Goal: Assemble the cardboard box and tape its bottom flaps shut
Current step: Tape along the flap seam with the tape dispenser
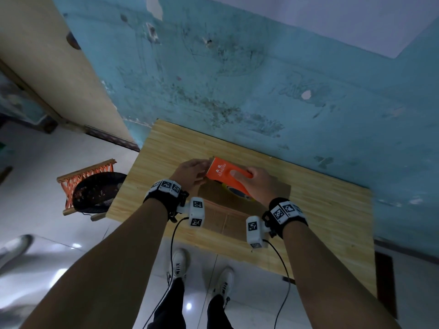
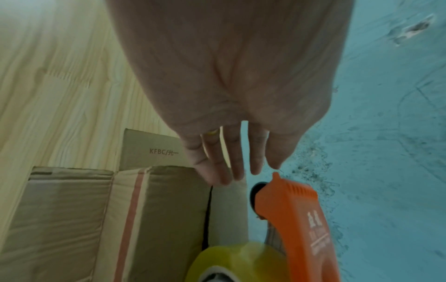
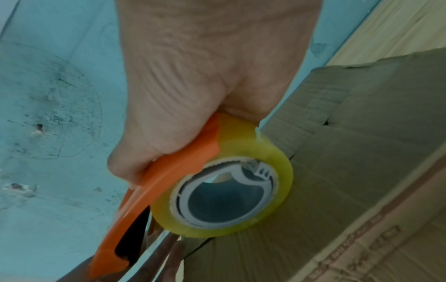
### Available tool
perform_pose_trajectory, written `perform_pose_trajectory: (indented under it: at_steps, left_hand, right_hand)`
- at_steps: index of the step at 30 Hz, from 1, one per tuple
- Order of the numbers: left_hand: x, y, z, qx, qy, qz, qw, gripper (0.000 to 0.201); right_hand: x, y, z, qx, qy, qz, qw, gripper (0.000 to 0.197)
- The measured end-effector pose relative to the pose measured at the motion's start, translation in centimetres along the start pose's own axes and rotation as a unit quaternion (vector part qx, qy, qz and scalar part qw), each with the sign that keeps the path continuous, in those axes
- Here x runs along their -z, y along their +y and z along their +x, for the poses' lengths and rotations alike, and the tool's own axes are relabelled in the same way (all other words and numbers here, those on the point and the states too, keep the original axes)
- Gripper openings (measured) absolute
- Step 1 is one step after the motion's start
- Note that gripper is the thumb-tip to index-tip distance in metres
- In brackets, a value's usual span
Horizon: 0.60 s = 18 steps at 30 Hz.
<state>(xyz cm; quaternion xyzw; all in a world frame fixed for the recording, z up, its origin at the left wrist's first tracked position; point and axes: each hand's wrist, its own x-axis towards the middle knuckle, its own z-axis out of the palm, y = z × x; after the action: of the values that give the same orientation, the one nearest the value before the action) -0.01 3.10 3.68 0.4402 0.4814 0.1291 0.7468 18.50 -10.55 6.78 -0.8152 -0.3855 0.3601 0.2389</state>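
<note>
A brown cardboard box [image 1: 228, 210] lies on the wooden table [image 1: 320, 222], flaps folded with a seam showing. My right hand [image 1: 256, 184] grips an orange tape dispenser [image 1: 221, 172] just above the box; its yellowish clear tape roll [image 3: 272, 152] nearly touches the cardboard [image 3: 350, 162]. My left hand [image 1: 190, 173] is at the dispenser's toothed front end. In the left wrist view its fingers [image 2: 237, 171] are straight and slightly spread, beside the dispenser's tip [image 2: 294, 219] and over the box [image 2: 156, 209]. No loose tape end is visible.
A stained blue wall [image 1: 237, 79] rises right behind the table. Left of the table stands a small orange woven stool [image 1: 88, 176] with a black mesh item [image 1: 95, 193] on it. White tiled floor and my shoes [image 1: 178, 264] lie below the table's near edge.
</note>
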Motion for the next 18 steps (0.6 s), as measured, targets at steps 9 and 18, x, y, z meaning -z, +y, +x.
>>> perform_pose_trajectory:
  at_steps: [9,18]
  left_hand:
    - [-0.93,0.22,-0.19,0.066,-0.037,-0.016,0.997,0.03]
    - [-0.24,0.45,-0.22,0.07,-0.051,-0.039,0.995,0.023]
  right_hand:
    - [0.18,0.66,-0.2,0.013,0.002,-0.005,1.0,0.061]
    - [0.08,0.73,-0.17,0.011,0.007,-0.008,1.0,0.062]
